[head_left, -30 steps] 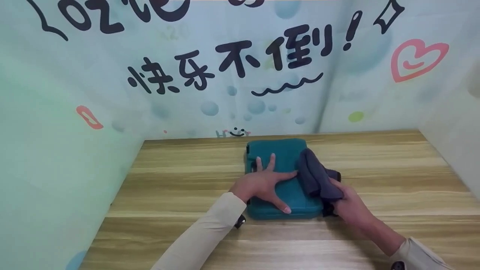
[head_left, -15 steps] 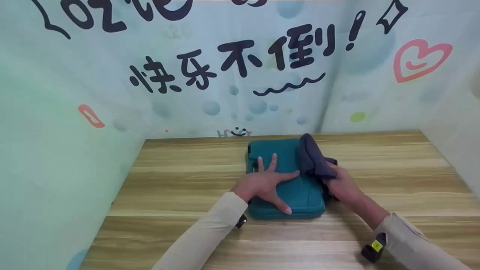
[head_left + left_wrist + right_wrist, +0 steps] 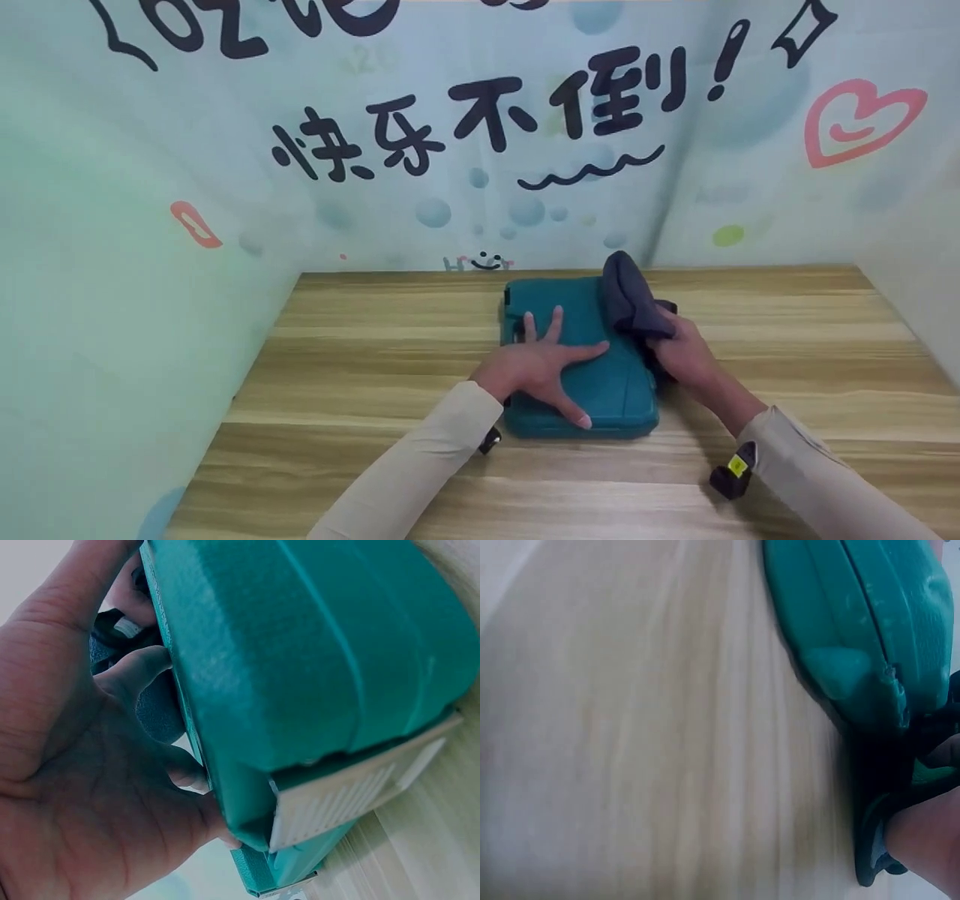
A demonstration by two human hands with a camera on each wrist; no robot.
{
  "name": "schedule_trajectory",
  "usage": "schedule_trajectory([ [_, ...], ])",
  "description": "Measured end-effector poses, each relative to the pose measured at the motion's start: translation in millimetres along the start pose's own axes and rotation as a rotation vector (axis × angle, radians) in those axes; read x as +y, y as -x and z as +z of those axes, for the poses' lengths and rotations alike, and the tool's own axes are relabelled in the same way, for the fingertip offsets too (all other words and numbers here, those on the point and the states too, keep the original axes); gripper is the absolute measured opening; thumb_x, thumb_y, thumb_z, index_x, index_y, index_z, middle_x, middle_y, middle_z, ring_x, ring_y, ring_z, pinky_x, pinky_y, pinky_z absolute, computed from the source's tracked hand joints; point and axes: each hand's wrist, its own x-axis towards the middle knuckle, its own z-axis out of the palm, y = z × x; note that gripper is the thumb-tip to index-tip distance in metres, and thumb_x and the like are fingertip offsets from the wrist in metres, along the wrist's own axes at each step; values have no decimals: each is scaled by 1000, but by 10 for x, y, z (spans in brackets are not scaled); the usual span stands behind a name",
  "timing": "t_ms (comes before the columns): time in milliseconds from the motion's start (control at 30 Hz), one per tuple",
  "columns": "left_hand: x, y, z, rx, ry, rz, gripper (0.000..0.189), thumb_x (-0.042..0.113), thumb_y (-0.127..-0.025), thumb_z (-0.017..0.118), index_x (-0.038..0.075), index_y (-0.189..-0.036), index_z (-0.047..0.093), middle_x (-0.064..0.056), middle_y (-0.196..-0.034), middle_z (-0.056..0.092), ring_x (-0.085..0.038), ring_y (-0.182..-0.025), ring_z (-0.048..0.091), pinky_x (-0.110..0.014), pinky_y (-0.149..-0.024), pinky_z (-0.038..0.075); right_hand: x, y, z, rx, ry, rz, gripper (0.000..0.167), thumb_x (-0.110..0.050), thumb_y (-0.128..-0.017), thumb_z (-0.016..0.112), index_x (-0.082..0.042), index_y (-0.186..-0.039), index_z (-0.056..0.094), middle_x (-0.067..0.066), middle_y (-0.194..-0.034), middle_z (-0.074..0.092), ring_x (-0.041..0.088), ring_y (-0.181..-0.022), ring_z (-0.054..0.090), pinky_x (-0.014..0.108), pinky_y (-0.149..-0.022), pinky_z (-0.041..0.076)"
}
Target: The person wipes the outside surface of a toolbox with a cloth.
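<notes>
A teal hard plastic case (image 3: pixel 615 386) lies flat on the wooden table. My left hand (image 3: pixel 536 367) rests on its lid with the fingers spread wide. A dark navy cloth (image 3: pixel 631 300) is gripped in my right hand (image 3: pixel 686 349) and draped over the lid's far right part and right side. Along the case's side, the left wrist view shows a pale ribbed latch (image 3: pixel 352 799). Only part of the right hand shows in the right wrist view, beside the cloth (image 3: pixel 870 832) and the case's hinge side (image 3: pixel 855 652). The right fingertips are hidden by the cloth.
The wood-grain table (image 3: pixel 375 345) stretches out around the case. A printed backdrop (image 3: pixel 420 232) with dark lettering stands along the table's back edge. Pale side walls (image 3: pixel 97 300) rise at left and right. A small black camera (image 3: pixel 731 472) hangs under the right wrist.
My right hand has moved the cloth away from me along the case's right side, toward its far right corner. The left hand has stayed in place on the lid.
</notes>
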Motion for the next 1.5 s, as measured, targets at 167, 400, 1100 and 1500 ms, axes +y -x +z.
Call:
schedule_trajectory([
  [167,4,-20,11,1,15,28,106,72,-71,79,59,-155,17,-7,-165,-24,-48,-141,-28,-70,-109,20,45,56,-45,6,5,-43,49,12,-93,44,3,-139,59,18,-121,58,29,-104,49,27,-90,39],
  [400,-3,-10,16,-4,9,11,107,74,-70,78,60,-155,14,-6,-165,-25,-48,-142,-28,-71,-108,20,22,215,-13,-21,-64,-37,45,11,-97,46,1,-139,60,16,-108,61,21,-91,57,26,-79,47],
  [1100,-14,0,35,28,10,29,108,75,-70,78,56,-157,16,-9,-165,-25,-50,-141,-27,-70,-109,21,-59,880,96,-1,-17,-82,50,15,-97,46,-3,-141,60,12,-138,58,13,-125,49,19,-99,38],
  [1500,-25,13,31,32,19,48,109,74,-71,78,55,-158,15,-9,-165,-24,-50,-141,-27,-71,-108,20,-122,1076,139,29,20,-74,49,16,-95,49,0,-141,59,14,-135,61,13,-117,52,17,-94,40],
])
